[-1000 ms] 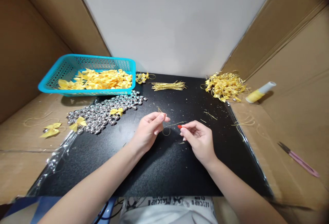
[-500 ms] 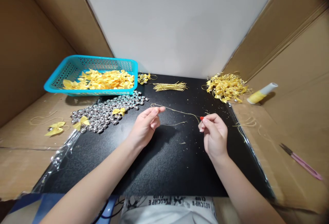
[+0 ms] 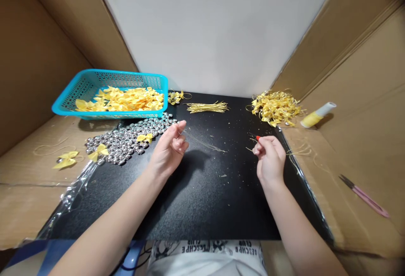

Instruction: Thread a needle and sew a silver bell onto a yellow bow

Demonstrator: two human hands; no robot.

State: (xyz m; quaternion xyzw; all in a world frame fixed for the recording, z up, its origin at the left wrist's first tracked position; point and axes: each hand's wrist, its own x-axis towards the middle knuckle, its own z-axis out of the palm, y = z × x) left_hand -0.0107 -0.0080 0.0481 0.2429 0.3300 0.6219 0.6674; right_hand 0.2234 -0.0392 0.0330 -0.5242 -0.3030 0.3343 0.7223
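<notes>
Left hand (image 3: 167,149): sits farther left than half a second ago, wider apart from the other; presses thumb and forefinger together on gold cord.
Gold cord (image 3: 211,146): trails from the left fingertips toward the middle, now as a blurred streak instead of the earlier slack loop; finer course too blurred to tell.
Right hand (image 3: 270,160): stands slightly higher than before; pinches a red-ended tool between thumb and fingertips, the other fingers curled in.
Red-ended tool (image 3: 258,138): shows a red end and a thin dark tip pointing left, above the tabletop; remainder hidden by the fingers.
Black tabletop (image 3: 196,212): lies beneath both hands, strewn with small clippings.
Silver beads (image 3: 123,139): spread beside the left hand, in front of the basket, with a yellow bow (image 3: 144,138) on top.
Turquoise basket (image 3: 133,73): stands at the far left, holding a heap of yellow ribbon bows (image 3: 123,98).
Gold cord bundle (image 3: 207,107): lies crosswise near the far edge.
Pile of looped bows (image 3: 276,108): rests at the far right corner, near a white-and-yellow tube (image 3: 318,115).
Pink-handled snips (image 3: 363,196): lie on the cardboard at right, blades toward the table.
</notes>
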